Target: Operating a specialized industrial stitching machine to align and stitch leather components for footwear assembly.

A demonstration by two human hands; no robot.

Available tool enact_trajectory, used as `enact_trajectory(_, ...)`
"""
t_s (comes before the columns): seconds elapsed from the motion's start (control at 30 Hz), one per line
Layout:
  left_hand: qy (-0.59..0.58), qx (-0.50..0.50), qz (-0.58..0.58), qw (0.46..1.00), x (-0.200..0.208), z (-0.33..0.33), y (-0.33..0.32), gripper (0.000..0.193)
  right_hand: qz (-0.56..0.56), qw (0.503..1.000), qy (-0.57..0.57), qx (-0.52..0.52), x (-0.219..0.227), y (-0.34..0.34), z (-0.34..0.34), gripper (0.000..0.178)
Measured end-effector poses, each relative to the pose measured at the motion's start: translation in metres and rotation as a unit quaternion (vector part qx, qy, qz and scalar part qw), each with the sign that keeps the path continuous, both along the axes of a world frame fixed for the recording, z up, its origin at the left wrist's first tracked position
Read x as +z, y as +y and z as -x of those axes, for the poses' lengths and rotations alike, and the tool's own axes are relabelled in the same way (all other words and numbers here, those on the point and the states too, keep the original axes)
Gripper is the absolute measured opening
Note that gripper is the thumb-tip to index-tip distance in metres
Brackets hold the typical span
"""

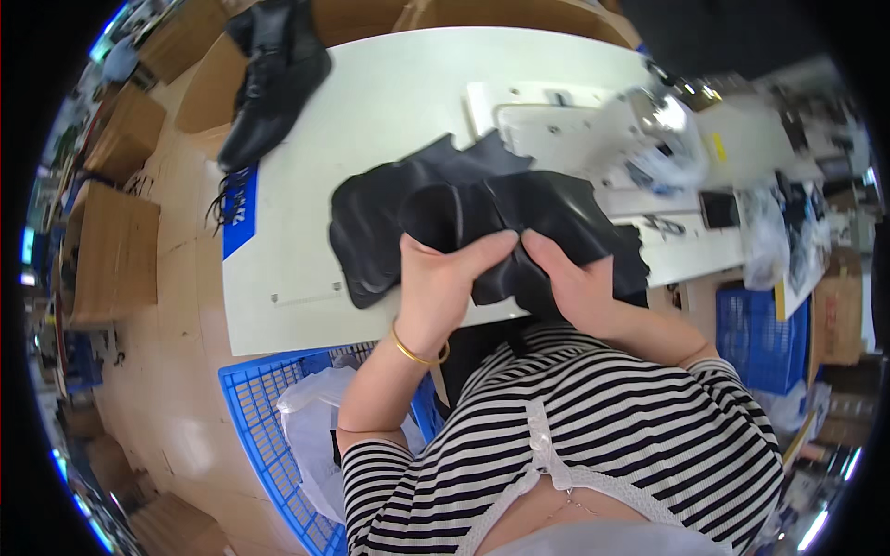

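Observation:
Near the table's front edge I hold a black leather shoe upper piece [547, 208] with both hands. My left hand [442, 278] grips its left part, thumb pressed on the leather beside a seam and the other fingers hidden behind or under it. Close by on the right, my right hand [579, 287] grips it the same way, its thumb tip almost meeting the left one. A stack of black leather pieces [366, 232] lies on the white table [371, 102], behind and to the left of the held piece.
A sewing machine [663, 130] stands at the table's right, with small metal tools [663, 225] near it. A black boot [273, 83] is at the far left corner. Blue baskets [250, 394] [762, 338] flank me below the table. Cardboard boxes [116, 250] stand on the left.

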State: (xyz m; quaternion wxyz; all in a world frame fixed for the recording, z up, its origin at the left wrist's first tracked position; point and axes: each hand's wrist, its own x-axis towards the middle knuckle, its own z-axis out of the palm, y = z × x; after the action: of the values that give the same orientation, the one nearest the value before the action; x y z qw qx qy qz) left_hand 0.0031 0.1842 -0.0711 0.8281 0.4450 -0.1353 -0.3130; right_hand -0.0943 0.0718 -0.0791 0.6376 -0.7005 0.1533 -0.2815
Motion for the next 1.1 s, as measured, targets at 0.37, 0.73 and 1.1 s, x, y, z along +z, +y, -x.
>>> enact_trajectory(0.37,-0.031,-0.090,-0.037,0.995,0.025,0.074,-0.079,0.025,-0.168,0.977,-0.127,-0.011,0.002,-0.063,0.091,0.018)
enact_trajectory(0.73,0.092,-0.086,-0.050,0.991,0.031,0.097,-0.128,0.020,-0.142,0.977,-0.150,-0.048,-0.010,-0.110,0.120,0.019)
enact_trajectory(1.1,-0.140,-0.088,-0.119,0.979,0.022,0.104,-0.145,0.029,-0.154,0.976,-0.145,-0.050,-0.017,-0.120,0.121,0.016)
